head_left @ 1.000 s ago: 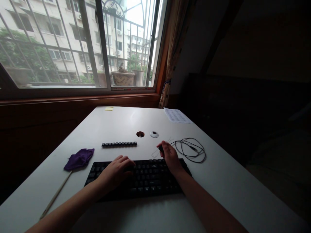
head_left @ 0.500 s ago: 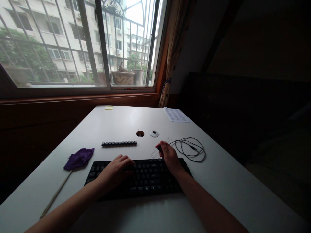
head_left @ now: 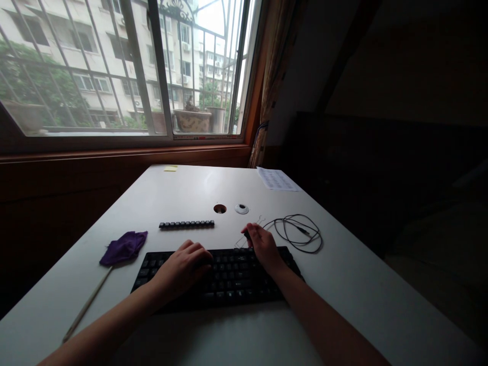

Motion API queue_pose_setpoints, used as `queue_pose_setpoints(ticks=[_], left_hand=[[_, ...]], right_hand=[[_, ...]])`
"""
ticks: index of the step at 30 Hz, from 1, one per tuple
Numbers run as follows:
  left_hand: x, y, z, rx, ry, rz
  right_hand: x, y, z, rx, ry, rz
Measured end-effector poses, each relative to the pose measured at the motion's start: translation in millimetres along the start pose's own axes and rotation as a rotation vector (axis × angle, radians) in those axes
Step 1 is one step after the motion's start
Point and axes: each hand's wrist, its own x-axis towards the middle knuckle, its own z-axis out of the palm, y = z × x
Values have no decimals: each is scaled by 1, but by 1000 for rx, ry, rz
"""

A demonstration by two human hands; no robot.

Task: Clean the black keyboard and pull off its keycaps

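Note:
A black keyboard (head_left: 236, 279) lies across the near part of the white table. My left hand (head_left: 188, 264) rests palm down on its left half, fingers extended and slightly curved over the keys. Above the keyboard's upper right edge is my right hand (head_left: 263, 246), its thumb and fingers pinched on a small black keycap (head_left: 247, 235). Beside that hand shows a thin bent-wire tool (head_left: 240, 241), partly hidden behind the fingers. Beyond the keyboard stands a row of black keycaps (head_left: 186, 224).
A coiled black cable (head_left: 297, 234) lies to the right. On the left is a purple cloth (head_left: 124, 248) on a stick (head_left: 87, 305). Farther back are a round table hole (head_left: 220, 209), a white cover ring (head_left: 241, 209), a printed sheet (head_left: 277, 179) and yellow notes (head_left: 171, 168).
My right hand has shifted very slightly left with the keycap, and the wire tool appears a little farther left too. My left hand stays on the keyboard.

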Motion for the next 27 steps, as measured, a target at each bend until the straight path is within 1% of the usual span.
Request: queue_pose_setpoints(ticks=[5,10,15,20,24,27], left_hand=[[0,3,-2,18,-13,-2],[0,1,1,29,-17,8],[0,1,1,33,-9,13],[0,1,1,38,-17,12],[0,1,1,45,-10,13],[0,2,0,43,-5,24]], right_hand=[[1,1,2,-84,-80,-65],[3,3,3,-143,-110,-104],[4,3,4,-213,-142,-259],[2,2,5,-262,-181,-315],[-1,2,7,-423,-265,-383],[-2,4,10,-511,-232,-380]])
